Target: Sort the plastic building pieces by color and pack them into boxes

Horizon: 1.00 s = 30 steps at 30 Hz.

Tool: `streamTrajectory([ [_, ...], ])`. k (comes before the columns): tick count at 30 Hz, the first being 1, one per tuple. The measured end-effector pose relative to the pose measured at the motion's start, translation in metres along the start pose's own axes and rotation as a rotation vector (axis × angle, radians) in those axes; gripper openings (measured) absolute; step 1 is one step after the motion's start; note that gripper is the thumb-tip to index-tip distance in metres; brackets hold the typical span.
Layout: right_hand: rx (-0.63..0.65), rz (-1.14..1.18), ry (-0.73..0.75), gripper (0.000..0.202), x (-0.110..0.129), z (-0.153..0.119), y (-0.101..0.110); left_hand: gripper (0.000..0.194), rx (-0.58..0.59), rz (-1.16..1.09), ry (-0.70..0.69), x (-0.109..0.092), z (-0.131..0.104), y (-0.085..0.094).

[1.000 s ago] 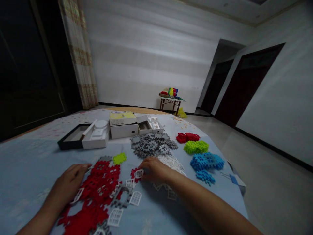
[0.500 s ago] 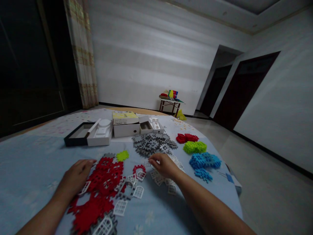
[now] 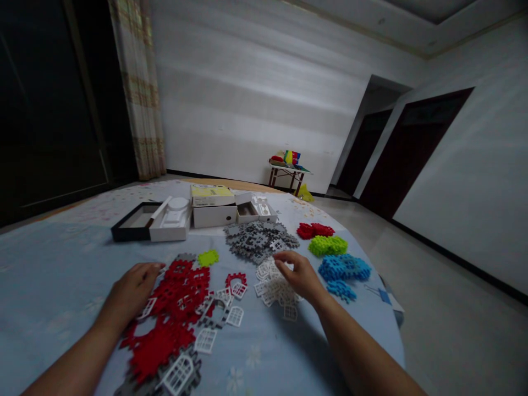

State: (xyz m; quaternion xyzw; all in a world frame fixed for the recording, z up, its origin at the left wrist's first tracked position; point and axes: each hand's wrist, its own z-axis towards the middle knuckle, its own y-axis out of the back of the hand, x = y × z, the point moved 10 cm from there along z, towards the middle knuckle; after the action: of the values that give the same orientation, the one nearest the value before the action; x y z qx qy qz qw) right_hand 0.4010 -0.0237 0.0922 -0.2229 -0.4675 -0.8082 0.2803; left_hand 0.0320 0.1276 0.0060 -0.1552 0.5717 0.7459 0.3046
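Observation:
My left hand [image 3: 134, 286] rests at the left edge of a pile of red interlocking plastic pieces [image 3: 183, 297], its fingers loosely bent and holding nothing visible. My right hand [image 3: 303, 278] hovers over a heap of white toy window frames [image 3: 276, 286], thumb and forefinger apart. Between the hands, a red arched piece [image 3: 236, 278] lies with white frames against it. Closer in are a grey piece with a round opening [image 3: 214, 313] and a loose white window frame [image 3: 205, 340]. A lime green piece [image 3: 208, 257] lies beyond the red pile.
Behind the white heap lies a grey pile of pieces [image 3: 259, 239]. Along the right are red [image 3: 315, 231], lime [image 3: 329, 246] and blue stacks [image 3: 344, 268]. An open black box [image 3: 132, 234], a white box [image 3: 169, 233] and a yellow-topped box [image 3: 212, 197] stand at the back.
My right hand has moved right, from beside the white heap to above it, and its thumb and forefinger have parted. My left hand stays by the red pile.

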Motion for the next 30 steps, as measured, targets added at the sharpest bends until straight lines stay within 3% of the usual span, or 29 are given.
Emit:
streamTrajectory([
  [7,0.403,-0.207,0.212,0.023,0.061,-0.02,-0.074,0.053,-0.009,0.002,-0.004,-0.005,-0.002,0.005],
  [11,0.486,-0.362,0.307,0.022,0.069,-0.026,-0.1,0.052,-0.021,0.002,-0.007,-0.007,-0.002,0.006],
  [15,0.463,-0.406,0.338,0.017,0.064,-0.026,-0.109,0.054,-0.013,0.01,0.001,-0.009,-0.002,0.007],
  [20,0.312,-0.317,0.306,0.018,0.055,-0.017,-0.088,0.055,0.004,0.012,0.013,-0.01,-0.003,0.007],
  [27,-0.099,-0.292,0.128,0.025,0.012,-0.002,-0.003,0.054,-0.015,0.024,0.007,-0.011,-0.004,0.009],
  [30,-0.114,-0.292,0.127,0.029,0.01,-0.005,-0.001,0.055,-0.017,0.025,0.002,-0.012,-0.004,0.009],
])
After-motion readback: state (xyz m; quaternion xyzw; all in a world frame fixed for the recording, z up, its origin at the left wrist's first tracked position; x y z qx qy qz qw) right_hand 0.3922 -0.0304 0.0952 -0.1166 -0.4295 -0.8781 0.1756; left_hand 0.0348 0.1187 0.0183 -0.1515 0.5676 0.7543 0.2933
